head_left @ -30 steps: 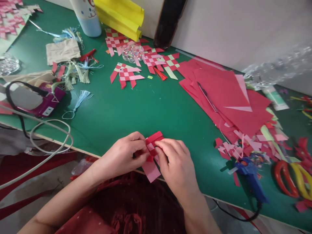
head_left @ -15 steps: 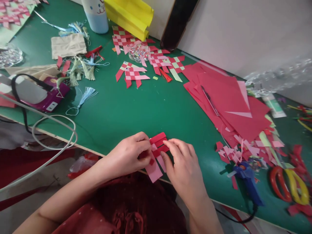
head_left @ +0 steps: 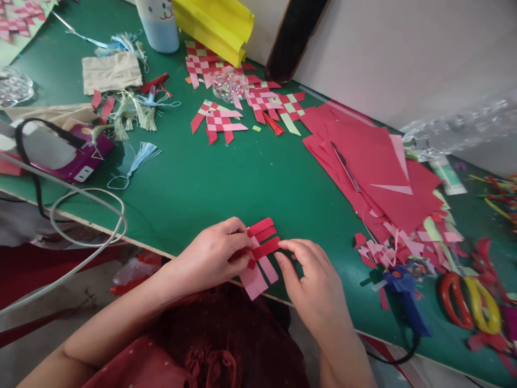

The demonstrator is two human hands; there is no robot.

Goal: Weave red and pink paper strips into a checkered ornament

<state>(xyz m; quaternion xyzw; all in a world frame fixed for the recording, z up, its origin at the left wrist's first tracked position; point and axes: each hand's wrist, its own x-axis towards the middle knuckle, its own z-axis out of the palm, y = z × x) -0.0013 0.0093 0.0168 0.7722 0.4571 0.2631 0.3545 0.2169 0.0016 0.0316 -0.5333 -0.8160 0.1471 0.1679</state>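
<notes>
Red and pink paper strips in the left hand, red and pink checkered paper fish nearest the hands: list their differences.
The paper strips have open gaps; the checkered paper fish shows a close checkerboard. The strips are in the left hand; the fish lies on the green table. Both are paper.

Since a second ago, the right hand [head_left: 314, 280] has drawn back to the outer end of a red strip [head_left: 266, 248], grip hard to make out, uncovering more of the pink strip [head_left: 268, 269] below.
</notes>
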